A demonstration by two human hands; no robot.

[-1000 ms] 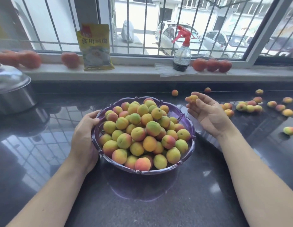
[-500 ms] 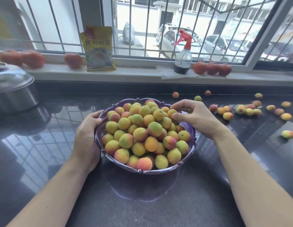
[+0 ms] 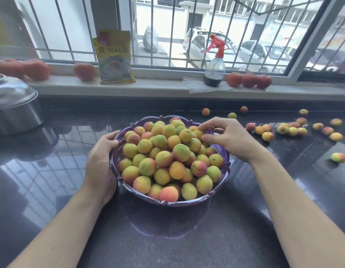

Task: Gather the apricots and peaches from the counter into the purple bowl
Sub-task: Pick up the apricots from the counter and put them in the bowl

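Note:
The purple bowl (image 3: pixel 167 203) stands mid-counter, heaped with yellow, green and red apricots and peaches (image 3: pixel 164 159). My left hand (image 3: pixel 99 163) grips the bowl's left rim, thumb on the edge. Over the right rear of the heap, my right hand (image 3: pixel 229 138) pinches a small yellow apricot (image 3: pixel 198 134) between thumb and forefinger; the fruit touches the pile. To the right, several loose fruits (image 3: pixel 291 130) lie scattered on the dark counter. One fruit (image 3: pixel 338 157) lies alone nearer the right edge, and three small ones (image 3: pixel 232 115) sit by the back wall.
A steel pot with a domed lid (image 3: pixel 11 101) stands at the far left. On the window sill are red tomatoes (image 3: pixel 249 80), a yellow packet (image 3: pixel 114 57) and a red-topped spray bottle (image 3: pixel 214 68). The glossy black counter (image 3: pixel 167 248) stretches toward me.
My right hand carried a small apricot from the right of the bowl to above its rear right and lowered it onto the heap. My left hand has stayed on the rim.

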